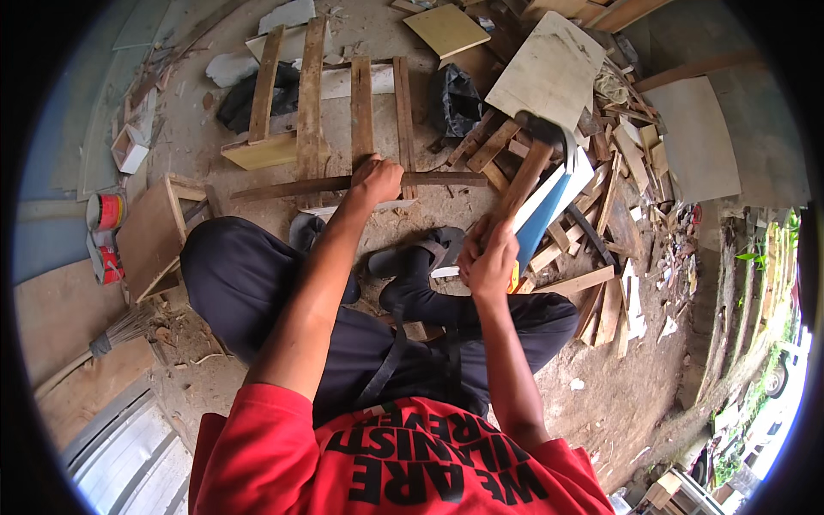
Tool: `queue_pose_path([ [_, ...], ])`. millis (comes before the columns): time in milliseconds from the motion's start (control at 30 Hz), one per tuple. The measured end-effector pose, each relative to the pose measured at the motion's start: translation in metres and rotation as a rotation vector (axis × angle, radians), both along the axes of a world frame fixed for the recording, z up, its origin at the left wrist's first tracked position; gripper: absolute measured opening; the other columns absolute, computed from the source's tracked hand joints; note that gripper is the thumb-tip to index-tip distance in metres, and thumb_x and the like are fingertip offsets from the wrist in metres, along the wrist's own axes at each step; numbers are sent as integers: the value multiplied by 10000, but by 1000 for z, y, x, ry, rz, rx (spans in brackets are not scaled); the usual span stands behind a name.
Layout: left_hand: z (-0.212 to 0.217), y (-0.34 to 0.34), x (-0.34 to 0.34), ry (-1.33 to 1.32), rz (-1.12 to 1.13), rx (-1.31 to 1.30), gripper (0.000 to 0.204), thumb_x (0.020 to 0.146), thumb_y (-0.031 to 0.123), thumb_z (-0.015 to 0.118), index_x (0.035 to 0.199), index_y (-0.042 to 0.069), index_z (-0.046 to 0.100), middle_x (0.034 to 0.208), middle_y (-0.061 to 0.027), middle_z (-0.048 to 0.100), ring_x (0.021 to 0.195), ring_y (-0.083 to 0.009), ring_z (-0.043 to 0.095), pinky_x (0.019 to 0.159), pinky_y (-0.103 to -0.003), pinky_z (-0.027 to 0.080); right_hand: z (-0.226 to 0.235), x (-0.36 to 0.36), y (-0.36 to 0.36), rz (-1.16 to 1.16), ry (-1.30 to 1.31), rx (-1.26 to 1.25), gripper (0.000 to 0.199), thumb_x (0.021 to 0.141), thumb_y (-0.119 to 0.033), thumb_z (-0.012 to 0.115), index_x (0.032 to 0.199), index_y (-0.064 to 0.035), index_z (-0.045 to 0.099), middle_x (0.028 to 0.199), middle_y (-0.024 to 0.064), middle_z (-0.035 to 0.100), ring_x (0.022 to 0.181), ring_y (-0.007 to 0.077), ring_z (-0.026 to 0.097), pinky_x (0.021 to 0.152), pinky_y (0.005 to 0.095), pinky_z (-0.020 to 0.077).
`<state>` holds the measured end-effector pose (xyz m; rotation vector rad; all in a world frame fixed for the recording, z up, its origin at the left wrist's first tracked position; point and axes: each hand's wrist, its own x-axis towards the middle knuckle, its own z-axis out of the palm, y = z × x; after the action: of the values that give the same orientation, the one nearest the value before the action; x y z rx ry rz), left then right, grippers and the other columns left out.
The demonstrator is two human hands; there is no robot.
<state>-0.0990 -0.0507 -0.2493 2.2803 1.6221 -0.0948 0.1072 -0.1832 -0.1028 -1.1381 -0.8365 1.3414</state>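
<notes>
My left hand (378,178) is closed around the middle of a narrow dark wooden strip (287,186), which lies crosswise near the lower ends of several parallel wooden slats (311,103). My right hand (489,257) grips the wooden handle of a claw hammer (525,182). The hammer is raised to the right of the strip, its dark head pointing away from me. Just behind the handle is a flat blue-and-white piece (549,210), partly hidden, whose kind I cannot make out. Whether my left fingers also hold something small does not show.
Scrap wood (618,184) is heaped to the right, under and around a pale board (549,73). A black bag (455,99) stands beyond the strip. On the left are a wooden box frame (159,236), red cans (106,212) and a stick broom (120,330). My bent legs (257,283) frame the near side.
</notes>
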Motion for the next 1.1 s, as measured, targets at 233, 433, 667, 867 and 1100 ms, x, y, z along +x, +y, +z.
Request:
queue_pose_path([
  [233,4,2,-3,-3,-50,-1,193,779,153,632,902,40,728,923,-207,715,932,-341,687,952,-411,470,-61,20,-22,114,-217,-342,506,1056,-520,333,799,-97,437,534,-23,375,363,86,350,326,262,289],
  [433,-3,7,1,2,-50,-1,181,778,131,599,871,62,738,920,-177,727,916,-314,697,957,-382,466,-75,11,-19,50,-181,-120,489,1076,-458,307,747,-113,416,555,-42,405,421,57,384,360,243,300],
  [667,-4,0,-2,-5,5,-36,199,786,112,587,904,57,737,993,-181,720,1006,-305,681,998,-380,450,-21,6,-8,50,22,-91,459,1057,-501,319,879,-97,445,556,-5,369,375,126,373,323,279,309],
  [867,7,8,1,55,-50,-86,232,788,99,563,927,48,742,1018,-189,720,1022,-297,686,988,-378,475,-69,4,-22,213,-480,-381,475,1077,-420,332,749,-95,444,591,-47,402,471,64,383,408,245,323],
  [1100,1,3,1,27,-46,11,204,797,141,566,877,67,738,928,-175,728,939,-280,704,963,-376,455,-49,6,-30,34,-139,-220,485,1077,-458,305,747,-117,405,557,-50,368,427,46,359,374,235,298],
])
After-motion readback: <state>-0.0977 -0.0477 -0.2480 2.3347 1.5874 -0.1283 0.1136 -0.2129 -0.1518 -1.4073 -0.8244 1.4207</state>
